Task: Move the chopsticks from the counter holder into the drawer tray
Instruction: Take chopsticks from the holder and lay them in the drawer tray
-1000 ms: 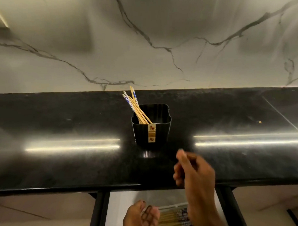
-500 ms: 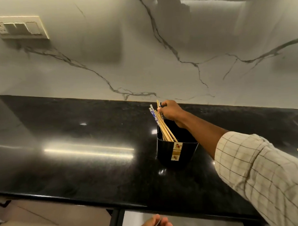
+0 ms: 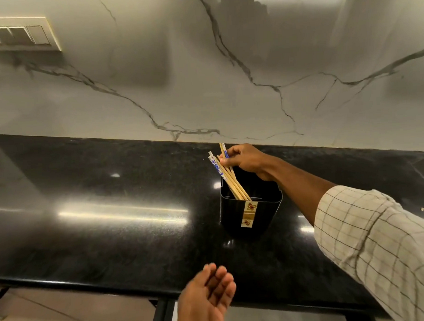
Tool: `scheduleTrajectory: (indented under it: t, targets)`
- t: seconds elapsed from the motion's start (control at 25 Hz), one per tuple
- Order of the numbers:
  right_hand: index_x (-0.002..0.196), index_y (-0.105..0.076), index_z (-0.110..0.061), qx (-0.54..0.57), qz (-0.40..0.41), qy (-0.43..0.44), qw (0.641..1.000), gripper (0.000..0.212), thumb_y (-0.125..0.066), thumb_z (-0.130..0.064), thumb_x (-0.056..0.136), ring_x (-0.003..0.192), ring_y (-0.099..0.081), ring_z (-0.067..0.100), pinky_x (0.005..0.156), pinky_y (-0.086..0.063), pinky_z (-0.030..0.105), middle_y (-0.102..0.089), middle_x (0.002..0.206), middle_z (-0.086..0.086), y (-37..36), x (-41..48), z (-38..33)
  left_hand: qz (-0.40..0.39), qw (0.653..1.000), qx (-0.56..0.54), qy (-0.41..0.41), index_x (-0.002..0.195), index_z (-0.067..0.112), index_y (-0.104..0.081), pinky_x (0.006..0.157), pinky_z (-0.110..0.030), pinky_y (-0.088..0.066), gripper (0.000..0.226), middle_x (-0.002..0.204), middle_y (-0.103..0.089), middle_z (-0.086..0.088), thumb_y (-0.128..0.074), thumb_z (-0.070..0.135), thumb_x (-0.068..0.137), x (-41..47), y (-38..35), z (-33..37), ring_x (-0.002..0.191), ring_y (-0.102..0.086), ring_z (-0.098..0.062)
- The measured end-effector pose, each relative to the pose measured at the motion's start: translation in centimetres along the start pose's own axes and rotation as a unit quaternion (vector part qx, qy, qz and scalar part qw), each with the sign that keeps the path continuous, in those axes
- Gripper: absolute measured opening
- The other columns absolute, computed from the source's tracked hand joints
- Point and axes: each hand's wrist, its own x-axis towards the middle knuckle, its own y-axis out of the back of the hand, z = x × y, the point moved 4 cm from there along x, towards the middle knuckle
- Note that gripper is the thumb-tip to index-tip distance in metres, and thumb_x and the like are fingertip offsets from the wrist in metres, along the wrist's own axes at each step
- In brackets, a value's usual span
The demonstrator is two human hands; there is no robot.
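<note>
The chopsticks (image 3: 227, 177) stand bundled in the black holder (image 3: 251, 214) a little right of the frame's centre, leaning up and to the left, their blue-patterned tops above the rim. The right hand (image 3: 244, 159) reaches in from the lower right, its grip pinched around the upper ends of the chopsticks. The holder sits on the glossy black counter (image 3: 100, 212), a gold label on its front. The left hand (image 3: 206, 302) hovers at the bottom centre, palm up, grip wide and holding nothing. A switch plate (image 3: 21, 33) is on the marble wall (image 3: 203, 76), upper left.
</note>
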Motion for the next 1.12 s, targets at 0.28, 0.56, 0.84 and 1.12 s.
scheduleTrajectory:
  t: [0.28,0.56,0.84,1.12]
  targets:
    - [0.114,-0.07,0.002,0.03,0.08,0.048,0.995,0.03,-0.075,-0.003,0.085,0.09,-0.078,0.024,0.091,-0.06,0.039,-0.078,0.1,0.015,1.0,-0.2,0.7,-0.084,0.988,0.035,-0.124,0.103,0.0,-0.069,0.07,-0.037,-0.057,0.02,0.077,-0.074,-0.014,-0.057,0.017,0.098,-2.1,-5.0,4.7,0.069,-0.071,-0.025]
    - [0.11,-0.072,-0.001,0.063,0.289,0.191,0.936,0.023,-0.074,-0.009,0.088,0.08,-0.079,0.015,0.078,-0.064,0.036,-0.079,0.093,0.01,5.6,-4.3,-4.1,-0.091,0.982,0.05,-0.158,0.107,0.001,-0.067,0.072,-0.038,-0.059,0.019,0.081,-0.074,-0.015,-0.059,0.014,0.097,-1.9,-6.2,3.9,0.074,-0.071,-0.027]
    - [0.107,-0.074,-0.009,0.194,0.354,0.258,0.878,0.022,-0.078,-0.011,0.085,0.078,-0.079,0.018,0.074,-0.063,0.032,-0.08,0.09,0.005,8.2,-17.1,-7.7,-0.137,0.789,0.305,-0.516,0.119,0.017,-0.066,0.083,-0.024,-0.056,0.027,0.108,-0.074,0.001,-0.06,0.03,0.096,-7.4,-11.7,3.7,0.099,-0.071,-0.008]
    - [0.105,-0.073,0.0,0.357,0.298,0.11,0.878,0.02,-0.075,-0.005,0.085,0.081,-0.08,0.025,0.07,-0.064,0.036,-0.08,0.09,0.014,5.0,-24.6,-2.3,-0.281,0.721,0.418,-0.476,0.115,0.014,-0.064,0.075,-0.046,-0.061,0.018,0.094,-0.076,-0.008,-0.052,0.016,0.101,-8.2,-14.6,-1.3,0.078,-0.074,-0.023]
